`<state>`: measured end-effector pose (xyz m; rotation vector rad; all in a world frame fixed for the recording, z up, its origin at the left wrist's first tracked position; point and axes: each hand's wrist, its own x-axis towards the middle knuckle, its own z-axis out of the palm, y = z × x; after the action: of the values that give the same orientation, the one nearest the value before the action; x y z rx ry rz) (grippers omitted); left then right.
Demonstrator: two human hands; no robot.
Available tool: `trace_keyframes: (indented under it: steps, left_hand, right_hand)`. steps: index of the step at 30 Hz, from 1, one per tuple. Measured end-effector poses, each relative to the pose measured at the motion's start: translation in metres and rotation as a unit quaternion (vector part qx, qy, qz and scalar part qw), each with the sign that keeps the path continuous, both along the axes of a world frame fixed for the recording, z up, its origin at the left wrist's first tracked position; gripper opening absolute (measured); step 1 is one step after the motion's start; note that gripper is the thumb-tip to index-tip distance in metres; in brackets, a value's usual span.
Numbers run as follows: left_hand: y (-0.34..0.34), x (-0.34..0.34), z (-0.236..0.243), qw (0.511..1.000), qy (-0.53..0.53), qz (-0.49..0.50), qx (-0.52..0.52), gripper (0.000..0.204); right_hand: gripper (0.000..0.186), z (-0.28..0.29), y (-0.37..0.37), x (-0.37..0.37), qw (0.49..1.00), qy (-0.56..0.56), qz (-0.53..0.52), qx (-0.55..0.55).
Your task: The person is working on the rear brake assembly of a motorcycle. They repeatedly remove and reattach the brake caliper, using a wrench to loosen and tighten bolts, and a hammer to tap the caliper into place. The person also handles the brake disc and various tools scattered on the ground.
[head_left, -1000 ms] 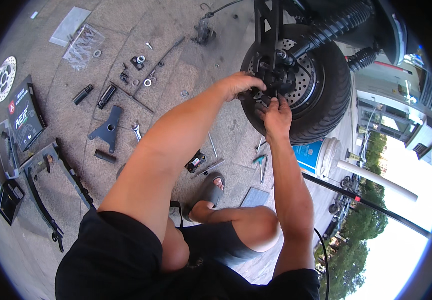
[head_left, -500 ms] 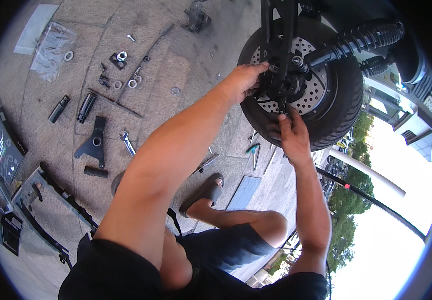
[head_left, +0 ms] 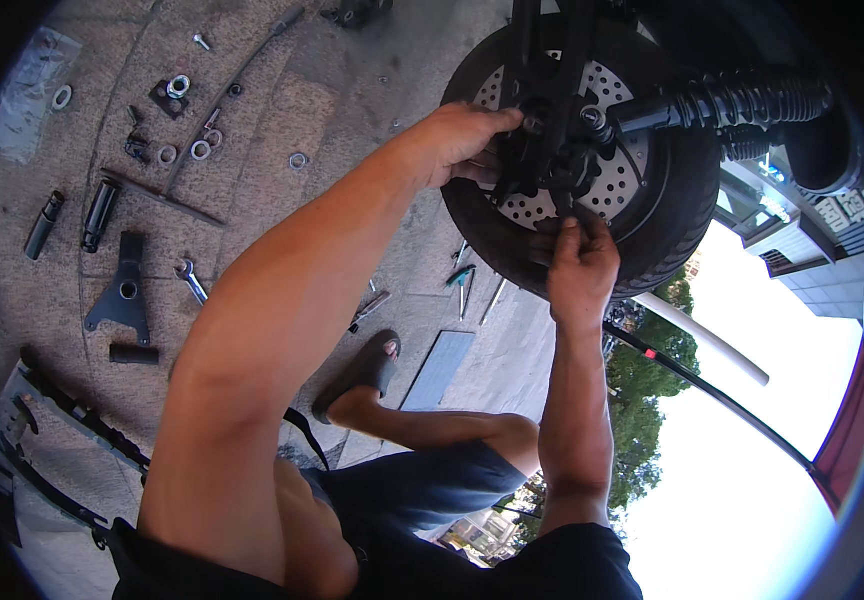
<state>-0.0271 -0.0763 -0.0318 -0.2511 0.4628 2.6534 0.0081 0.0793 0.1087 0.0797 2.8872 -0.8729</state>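
Observation:
A black wheel [head_left: 680,215] with a drilled silver brake disc [head_left: 612,185] stands at the upper right, with black fork arms [head_left: 575,65] running down across it. My left hand [head_left: 467,145] is closed around the left side of a black brake caliper [head_left: 524,150] beside the disc; its thumb lies on the caliper's upper part and its other fingertips are partly hidden behind it. Below the caliper, my right hand [head_left: 584,262] has thumb and fingers pinched together at the disc's lower edge. What sits between those fingertips is dark and too small to make out.
A black shock absorber [head_left: 732,105] juts right from the wheel. On the paving at left lie a black bracket [head_left: 124,290], a wrench [head_left: 192,280], sockets, washers and a long bar. A green-handled tool [head_left: 462,276] and grey plate [head_left: 439,370] lie near my sandalled foot [head_left: 362,375].
The view has shifted, so the floor things and the wheel appear farther left. Both hands stay at the caliper area, the right one still pinched beneath it.

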Motion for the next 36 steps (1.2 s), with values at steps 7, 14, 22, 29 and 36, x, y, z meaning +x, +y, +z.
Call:
trace_keyframes:
  steps: [7, 14, 22, 29, 36]
  left_hand:
    - [0.005, 0.001, 0.003, 0.999, -0.020, 0.013, 0.030, 0.059]
    - [0.020, -0.001, -0.003, 0.994, -0.018, 0.037, 0.105, 0.049]
    - [0.009, 0.008, 0.009, 0.997, -0.040, 0.041, 0.060, 0.053]
    - [0.012, 0.003, 0.002, 0.995, -0.044, 0.069, -0.059, 0.055]
    - [0.023, -0.005, -0.009, 0.993, -0.022, 0.108, -0.047, 0.046]
  right_hand:
    - [0.030, 0.011, -0.009, -0.004, 0.996, 0.013, 0.029, 0.088]
    - [0.033, 0.010, -0.003, -0.005, 0.994, 0.008, 0.062, 0.091]
    - [0.034, -0.014, 0.013, -0.001, 0.996, -0.003, 0.045, 0.078]
    - [0.044, -0.049, 0.027, -0.003, 0.996, -0.013, 0.039, 0.076]
    - [0.045, -0.049, 0.022, 0.000, 0.999, -0.027, 0.026, 0.038]
